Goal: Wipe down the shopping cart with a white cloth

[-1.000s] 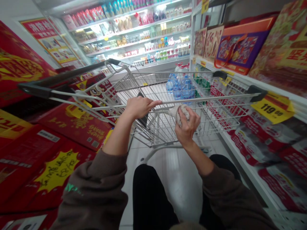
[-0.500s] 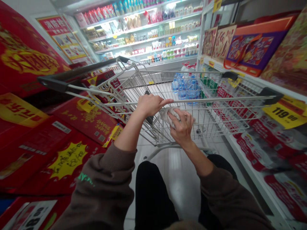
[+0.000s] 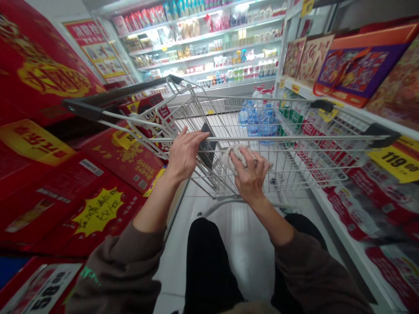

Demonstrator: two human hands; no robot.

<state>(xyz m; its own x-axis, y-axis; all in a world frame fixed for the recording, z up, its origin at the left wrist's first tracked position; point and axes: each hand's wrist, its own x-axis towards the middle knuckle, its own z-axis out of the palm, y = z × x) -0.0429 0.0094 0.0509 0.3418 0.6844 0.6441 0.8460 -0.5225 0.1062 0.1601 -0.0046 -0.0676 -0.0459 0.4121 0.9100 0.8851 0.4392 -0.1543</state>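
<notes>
Left hand (image 3: 185, 155) lies on the top wire rail of a shopping cart (image 3: 294, 138), fingers (image 3: 196, 138) spread and draped over it, gripping nothing. Right hand (image 3: 250, 176) has its fingers (image 3: 252, 162) curled and pressed around a crumpled whitish cloth (image 3: 233, 157), which bulges out on the left side of the hand, just below the rail and close to the left hand. Water bottles (image 3: 258, 124) show through the cart's far wire, though whether they sit inside the basket cannot be told.
</notes>
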